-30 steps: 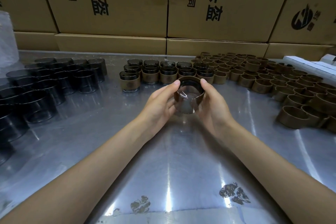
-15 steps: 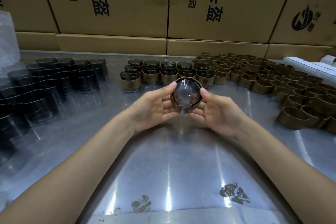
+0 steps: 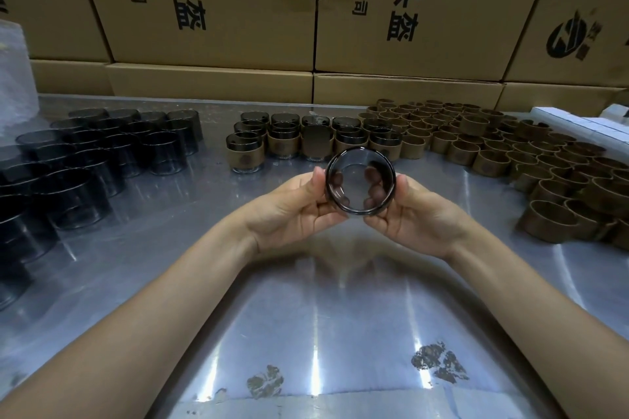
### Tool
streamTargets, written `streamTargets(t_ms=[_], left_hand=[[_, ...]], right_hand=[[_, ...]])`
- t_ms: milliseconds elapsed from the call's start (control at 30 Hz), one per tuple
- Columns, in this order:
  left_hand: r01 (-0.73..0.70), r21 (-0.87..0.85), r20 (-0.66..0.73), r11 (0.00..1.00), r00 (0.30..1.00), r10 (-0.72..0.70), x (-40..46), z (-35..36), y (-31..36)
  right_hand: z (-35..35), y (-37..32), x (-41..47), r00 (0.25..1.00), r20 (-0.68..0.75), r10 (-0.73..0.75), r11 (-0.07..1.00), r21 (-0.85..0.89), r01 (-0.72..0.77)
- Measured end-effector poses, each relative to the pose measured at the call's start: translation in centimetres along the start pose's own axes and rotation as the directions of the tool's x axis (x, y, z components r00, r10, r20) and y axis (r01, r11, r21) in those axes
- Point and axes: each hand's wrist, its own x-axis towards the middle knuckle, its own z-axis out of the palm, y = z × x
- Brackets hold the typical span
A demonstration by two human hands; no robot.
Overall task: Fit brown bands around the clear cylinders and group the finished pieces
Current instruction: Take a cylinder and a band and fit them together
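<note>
Both hands up over the middle of the bench (image 3: 306, 316), sharing one clear cylinder (image 3: 360, 182) tipped so its open mouth faces the camera. Left hand (image 3: 292, 211) grips its left side: thumb on the outer wall near the rim, fingers curled round the back and visible through the glass. Right hand (image 3: 413, 218) mirrors it on the right side, thumb on the wall, fingers wrapped behind. Cylinder is off the bench surface, just in front of the finished group. Can't tell whether a brown band sits on it from this angle; only the dark rim and the see-through base show. Finished pieces (image 3: 306, 141), cylinders with brown bands round their lower half, stand in tight rows at the back edge, centre. Bare cylinders (image 3: 102, 153) are packed along the left side, running from the back edge toward the near left. Loose brown bands (image 3: 493, 146) cover the right side from the back edge out to the right edge, some stacked on others. Cardboard boxes (image 3: 218, 3) with printed characters are stacked behind the back edge. White boxes (image 3: 578, 122) lie at the back right corner.
</note>
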Motion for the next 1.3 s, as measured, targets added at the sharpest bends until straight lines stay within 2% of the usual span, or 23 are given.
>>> streamTargets(t_ms=[167, 333, 400, 500, 567, 633, 700, 767, 800, 867, 933, 1033, 1200, 1300], left_hand=[[-0.001, 0.05, 0.009, 0.999, 1.0, 0.001, 0.0, 0.0, 0.0], [0.025, 0.036, -0.13, 0.999, 0.991, -0.02, -0.2, -0.2, 0.6], [0.053, 0.134, -0.241, 0.99, 0.97, -0.02, 0.2, -0.1, 0.6], [0.032, 0.364, -0.369, 0.931, 0.923, 0.113, 0.9, 0.4, 0.6], [-0.002, 0.558, -0.371, 0.83, 0.894, 0.251, 1.0, 0.1, 0.2], [-0.07, 0.72, -0.312, 0.69, 0.856, 0.413, 1.0, -0.6, -0.2], [-0.095, 0.886, -0.194, 0.453, 0.811, 0.551, 0.7, -1.2, -0.5], [-0.043, 0.978, -0.089, 0.202, 0.796, 0.599, 0.6, -1.5, -0.6], [-0.018, 0.993, -0.055, 0.116, 0.801, 0.596, 0.5, -1.6, -0.7], [0.007, 1.0, -0.004, -0.003, 0.817, 0.577, 0.4, -1.9, -0.7], [0.01, 0.997, 0.034, -0.076, 0.826, 0.563, 0.3, -2.0, -0.8], [0.01, 0.996, 0.04, -0.085, 0.826, 0.562, 0.4, -2.3, -1.0], [0.087, 0.995, -0.102, 0.055, 0.782, 0.615, 0.8, -3.6, -1.0], [0.168, 0.983, -0.171, 0.068, 0.742, 0.648, 1.1, -4.5, -0.8]], right_hand=[[0.0, -0.3, 0.0, 0.999, 0.04, 0.006, 0.999, -0.042, -0.004], [-0.6, 0.0, 0.3, 0.986, -0.167, 0.008, 0.999, -0.039, -0.014], [0.0, 0.1, 0.7, 0.956, -0.293, -0.01, 0.986, -0.161, -0.04], [0.6, 0.7, 1.3, 0.889, -0.416, -0.19, 0.894, -0.447, -0.018], [0.5, 1.1, 1.5, 0.839, -0.42, -0.344, 0.797, -0.604, 0.025], [0.3, 1.3, 1.5, 0.793, -0.381, -0.476, 0.645, -0.764, 0.02], [0.1, 1.5, 1.6, 0.786, -0.305, -0.538, 0.456, -0.889, -0.032], [0.0, 1.8, 1.5, 0.805, -0.243, -0.542, 0.326, -0.943, -0.065], [-0.2, 2.0, 1.5, 0.813, -0.23, -0.534, 0.288, -0.954, -0.081], [-0.6, 2.1, 1.7, 0.819, -0.229, -0.526, 0.243, -0.963, -0.113], [-0.9, 2.3, 1.9, 0.827, -0.241, -0.509, 0.244, -0.961, -0.13], [-1.2, 2.7, 1.9, 0.846, -0.243, -0.475, 0.257, -0.958, -0.131], [-1.4, 3.0, 2.0, 0.832, -0.288, -0.473, 0.314, -0.938, -0.147], [-1.5, 3.4, 2.1, 0.842, -0.325, -0.431, 0.299, -0.932, -0.207]])
